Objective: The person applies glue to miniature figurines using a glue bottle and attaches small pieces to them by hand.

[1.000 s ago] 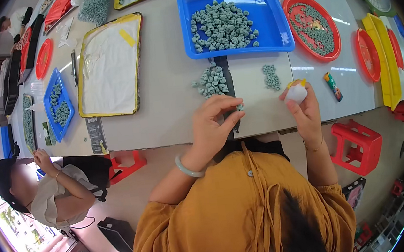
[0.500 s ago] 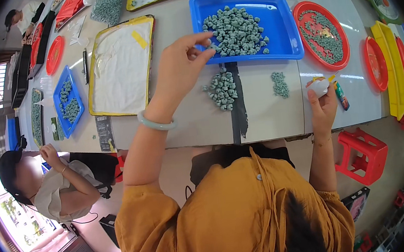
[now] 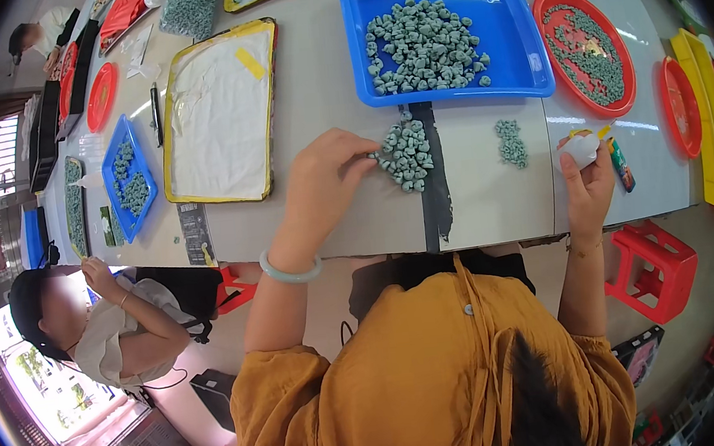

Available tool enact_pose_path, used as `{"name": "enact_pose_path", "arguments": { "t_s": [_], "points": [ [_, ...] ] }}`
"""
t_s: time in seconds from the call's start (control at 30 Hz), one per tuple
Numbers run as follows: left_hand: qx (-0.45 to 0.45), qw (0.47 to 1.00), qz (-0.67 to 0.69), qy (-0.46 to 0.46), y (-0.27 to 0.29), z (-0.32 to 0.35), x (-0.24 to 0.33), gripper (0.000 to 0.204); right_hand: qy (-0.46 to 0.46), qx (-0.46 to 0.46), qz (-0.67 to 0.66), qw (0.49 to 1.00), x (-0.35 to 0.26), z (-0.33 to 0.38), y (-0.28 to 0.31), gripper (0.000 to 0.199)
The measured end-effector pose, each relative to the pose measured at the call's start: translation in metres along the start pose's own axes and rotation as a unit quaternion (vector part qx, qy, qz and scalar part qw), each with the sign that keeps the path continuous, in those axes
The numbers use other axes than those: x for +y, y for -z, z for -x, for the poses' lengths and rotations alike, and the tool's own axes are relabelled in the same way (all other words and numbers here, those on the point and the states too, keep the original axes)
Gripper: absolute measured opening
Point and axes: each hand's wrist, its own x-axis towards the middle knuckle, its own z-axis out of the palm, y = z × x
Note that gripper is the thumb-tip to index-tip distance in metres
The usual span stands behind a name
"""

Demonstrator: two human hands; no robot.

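Observation:
My left hand [image 3: 323, 187] is at the left edge of a loose pile of small grey-green knobbly pieces [image 3: 406, 156]. Its thumb and forefinger pinch around one small piece there. In my right hand [image 3: 590, 192] is a white rounded, bottle-like thing [image 3: 580, 150] with yellow at its top; the fingers wrap round it. Beyond the pile stands a blue tray [image 3: 456, 95] with many similar pieces in it. A smaller cluster of finer green pieces [image 3: 512, 144] lies between the pile and my right hand.
A green tube [image 3: 620, 165] lies beside my right hand. Red round tray [image 3: 629, 55] of green bits stands at right, a yellow-rimmed paper-lined tray [image 3: 218, 116] at left. A co-worker [image 3: 126, 323] sits at left near a small blue tray [image 3: 149, 204]. A red stool [image 3: 658, 271] stands right.
My left hand has come back from the left edge of the blue tray to the loose pile, and its fingertips have closed. My right hand still holds the white thing.

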Motion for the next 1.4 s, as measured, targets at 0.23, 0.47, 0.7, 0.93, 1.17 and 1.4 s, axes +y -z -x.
{"name": "enact_pose_path", "arguments": {
  "t_s": [0.23,0.47,0.7,0.93,1.17,1.4],
  "points": [
    [0.039,0.991,0.127,0.016,0.003,-0.005,0.005,0.019,-0.001,-0.007,0.007,1.0,0.0,0.0,0.001,0.028],
    [0.107,0.988,0.107,-0.017,0.004,-0.038,0.02,0.016,0.008,-0.004,0.003,1.0,0.002,0.0,0.001,0.027],
    [-0.042,0.998,-0.049,0.008,-0.001,0.005,0.012,0.015,-0.001,-0.012,0.004,1.0,0.003,0.0,0.001,0.027],
    [0.024,0.999,-0.011,0.036,-0.011,0.017,0.009,0.016,0.002,-0.008,0.007,1.0,0.001,0.0,0.0,0.027],
    [0.038,0.944,0.302,0.129,-0.021,0.042,0.029,0.012,0.079,0.0,-0.045,0.996,-0.017,0.015,-0.015,0.024],
    [-0.022,0.996,0.043,-0.078,-0.042,0.039,0.058,0.02,-0.137,-0.215,-0.111,0.96,-0.054,0.035,-0.076,0.034]
  ]
}}
